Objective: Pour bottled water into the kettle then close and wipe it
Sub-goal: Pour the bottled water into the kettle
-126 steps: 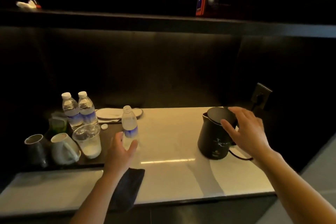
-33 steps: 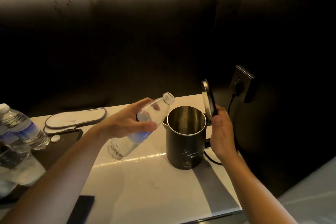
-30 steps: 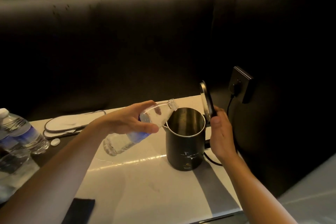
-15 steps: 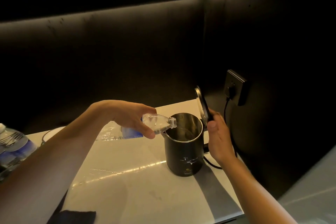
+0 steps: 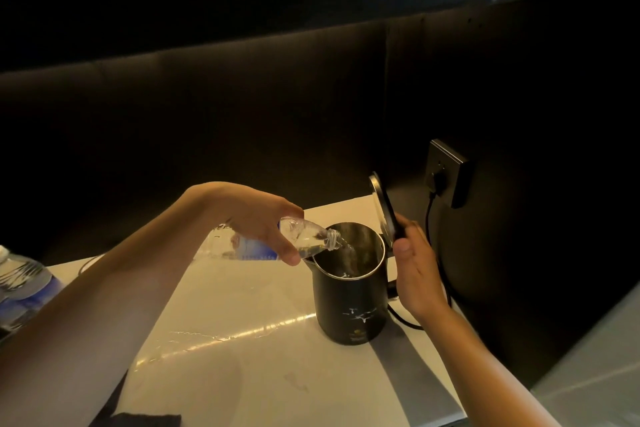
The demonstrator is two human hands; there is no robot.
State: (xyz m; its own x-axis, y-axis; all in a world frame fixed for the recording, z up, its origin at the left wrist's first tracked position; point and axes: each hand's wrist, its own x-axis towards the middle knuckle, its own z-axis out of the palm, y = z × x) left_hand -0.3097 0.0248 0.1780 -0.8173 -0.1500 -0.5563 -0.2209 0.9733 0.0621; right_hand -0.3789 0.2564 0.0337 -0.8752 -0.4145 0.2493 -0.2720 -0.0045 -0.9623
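The left hand (image 5: 256, 218) grips a tipped bottle (image 5: 277, 243), its mouth over the open kettle (image 5: 349, 302), water pouring in. The right hand (image 5: 415, 274) holds the lid (image 5: 382, 208) upright.

A kettle (image 5: 349, 298) stands on the desk (image 5: 263, 374) toward its right end, its lid (image 5: 382, 210) raised upright at the right side. Left of it, a bottle (image 5: 277, 243) is tipped with its mouth over the kettle's opening. A wall socket (image 5: 446, 170) sits behind and right. Another bottle (image 5: 20, 284) is at the far left; a cloth (image 5: 145, 419) lies at the desk's near edge.
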